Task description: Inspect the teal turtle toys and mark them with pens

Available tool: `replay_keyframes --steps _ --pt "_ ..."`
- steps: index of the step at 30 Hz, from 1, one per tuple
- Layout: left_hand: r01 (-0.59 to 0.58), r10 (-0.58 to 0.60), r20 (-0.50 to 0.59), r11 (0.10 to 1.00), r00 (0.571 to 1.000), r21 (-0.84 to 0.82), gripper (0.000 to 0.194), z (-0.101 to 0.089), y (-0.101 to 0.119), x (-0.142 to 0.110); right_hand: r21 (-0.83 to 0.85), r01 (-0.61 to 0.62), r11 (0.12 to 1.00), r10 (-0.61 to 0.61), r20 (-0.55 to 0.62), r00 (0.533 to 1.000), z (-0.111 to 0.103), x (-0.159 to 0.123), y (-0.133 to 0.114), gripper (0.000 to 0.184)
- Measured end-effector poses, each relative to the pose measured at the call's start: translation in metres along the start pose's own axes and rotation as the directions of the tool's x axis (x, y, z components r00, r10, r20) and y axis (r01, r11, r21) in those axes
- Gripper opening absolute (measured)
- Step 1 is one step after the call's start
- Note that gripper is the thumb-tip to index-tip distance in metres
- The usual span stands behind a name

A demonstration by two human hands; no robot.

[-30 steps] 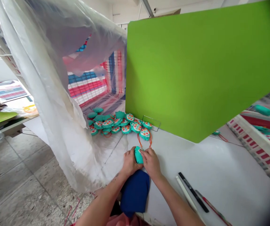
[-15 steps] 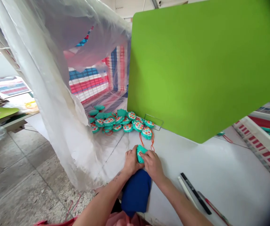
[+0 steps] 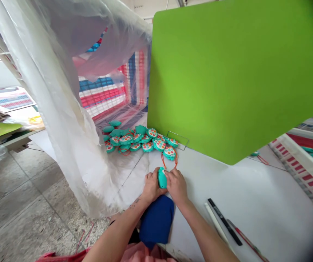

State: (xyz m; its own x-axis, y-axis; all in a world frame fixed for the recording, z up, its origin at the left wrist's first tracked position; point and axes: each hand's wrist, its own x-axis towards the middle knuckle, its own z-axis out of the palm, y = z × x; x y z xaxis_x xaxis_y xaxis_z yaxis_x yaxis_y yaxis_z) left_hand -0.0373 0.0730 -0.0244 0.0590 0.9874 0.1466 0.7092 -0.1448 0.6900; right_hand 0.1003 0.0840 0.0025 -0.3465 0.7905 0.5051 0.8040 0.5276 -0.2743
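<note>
Two sets of fingers [image 3: 170, 174] are closed on one teal plastic toy [image 3: 162, 178], gripping it from opposite sides with no gap showing. The left hand [image 3: 151, 187] cups its near side and the right hand [image 3: 176, 186] presses the other, a hold that appears to steady the toy between both palms. Its long axis runs forward, away from the person, toward the green board [image 3: 227, 80], with the narrow end pointing up the table [image 3: 241, 189]. An orange cord [image 3: 163, 164] lies just ahead of the fingers; whether it joins the held toy cannot be determined. Beyond it, a heap of matching toys [image 3: 137, 140] sits near the board's foot, beside a wire stand [image 3: 177, 140]. Blue fabric [image 3: 156, 220] lies below the hands; pens [image 3: 223, 222] lie to the right.
</note>
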Motion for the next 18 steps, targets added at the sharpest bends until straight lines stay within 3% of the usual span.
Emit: replay_keyframes --steps 6,12,18 --pt "-0.005 0.005 0.006 1.000 1.000 -0.013 0.089 0.000 0.000 -0.001 0.059 0.031 0.998 -0.032 0.006 0.999 -0.002 -0.017 -0.001 0.032" --pt "0.000 0.000 -0.008 1.000 1.000 -0.028 0.089 0.001 -0.001 0.001 0.129 -0.013 0.992 0.013 -0.006 1.000 0.005 0.004 0.005 0.034" --pt "0.009 -0.012 -0.035 0.995 0.999 -0.097 0.088 -0.001 0.000 -0.001 0.251 0.094 0.963 -0.115 0.071 0.991 -0.012 -0.021 0.008 0.029"
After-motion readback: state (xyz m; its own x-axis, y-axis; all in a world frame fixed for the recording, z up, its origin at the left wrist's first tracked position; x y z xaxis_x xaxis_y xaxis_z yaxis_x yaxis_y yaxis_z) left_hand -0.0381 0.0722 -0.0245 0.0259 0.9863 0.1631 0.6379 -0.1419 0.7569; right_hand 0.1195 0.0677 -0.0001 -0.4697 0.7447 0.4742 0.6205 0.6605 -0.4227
